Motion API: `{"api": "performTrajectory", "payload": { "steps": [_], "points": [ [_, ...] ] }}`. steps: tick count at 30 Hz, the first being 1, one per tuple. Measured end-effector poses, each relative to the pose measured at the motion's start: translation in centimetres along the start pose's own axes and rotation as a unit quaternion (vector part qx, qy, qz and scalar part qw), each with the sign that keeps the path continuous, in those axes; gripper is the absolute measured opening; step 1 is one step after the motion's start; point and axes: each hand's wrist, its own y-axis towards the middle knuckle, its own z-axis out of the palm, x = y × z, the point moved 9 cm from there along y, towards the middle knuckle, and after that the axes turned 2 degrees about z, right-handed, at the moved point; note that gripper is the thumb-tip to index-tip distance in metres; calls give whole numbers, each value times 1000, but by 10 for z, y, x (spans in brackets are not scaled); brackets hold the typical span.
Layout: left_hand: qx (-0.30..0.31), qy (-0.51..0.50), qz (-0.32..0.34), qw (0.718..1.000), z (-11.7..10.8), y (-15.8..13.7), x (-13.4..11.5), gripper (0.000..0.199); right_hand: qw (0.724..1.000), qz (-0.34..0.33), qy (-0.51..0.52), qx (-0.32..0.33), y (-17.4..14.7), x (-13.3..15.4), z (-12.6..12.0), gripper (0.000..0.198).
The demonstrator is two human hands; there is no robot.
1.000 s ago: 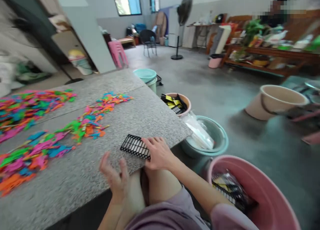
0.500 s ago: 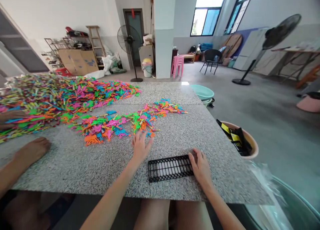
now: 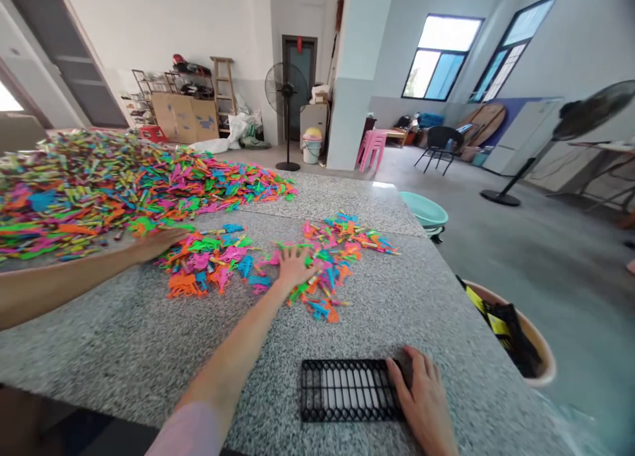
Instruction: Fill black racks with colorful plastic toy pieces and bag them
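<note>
My left hand point(image 3: 294, 268) lies with fingers spread on a loose heap of small bright plastic pieces point(image 3: 337, 251) in orange, green, pink and blue, some with short striped tubes. Near the front edge of the table sits a black plastic grid tray point(image 3: 352, 416) with rows of slots and a white patch showing in its middle. My right hand point(image 3: 424, 393) grips the tray's right end, thumb on the frame; part of that end is hidden beneath it. A smaller cluster of similar pieces point(image 3: 218, 257) lies left of my left hand.
At the left, a co-worker's hand point(image 3: 166, 241) reaches to the pieces. Behind it rises a large pile of such pieces point(image 3: 124, 184). A pink tub point(image 3: 548, 370) with black and yellow items and a turquoise basin point(image 3: 424, 208) stand beyond the speckled table's point(image 3: 397, 297) right edge.
My left hand has moved forward onto the pieces, and some have spread toward me. The co-worker's arm now reaches further in. My view has shifted; my right hand stays at the tray.
</note>
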Motion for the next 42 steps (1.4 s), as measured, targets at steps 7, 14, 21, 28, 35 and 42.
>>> {"api": "performTrajectory", "payload": {
  "steps": [7, 14, 21, 28, 35, 42],
  "points": [
    [-51, -16, 125, 991, -33, -59, -33, 74, 999, -16, -32, 23, 1, -15, 4, 66],
    [-218, 13, -27, 976, -111, -172, 113, 58, 996, -68, -61, 14, -1, -11, 12, 64],
    [-76, 84, -91, 989, -53, -161, 133, 69, 993, -101, -48, 33, -6, 18, 3, 54],
    [-18, 58, 22, 998, -24, -111, 58, 66, 967, -252, -3, 38, -24, 68, -15, 30],
    [6, 34, 63, 997, 18, -85, -29, 75, 930, -359, 33, 70, -40, 93, -19, 24],
    [62, -13, 103, 993, 15, -98, -49, 63, 939, -337, 28, 66, -36, 96, -23, 21]
  ]
}}
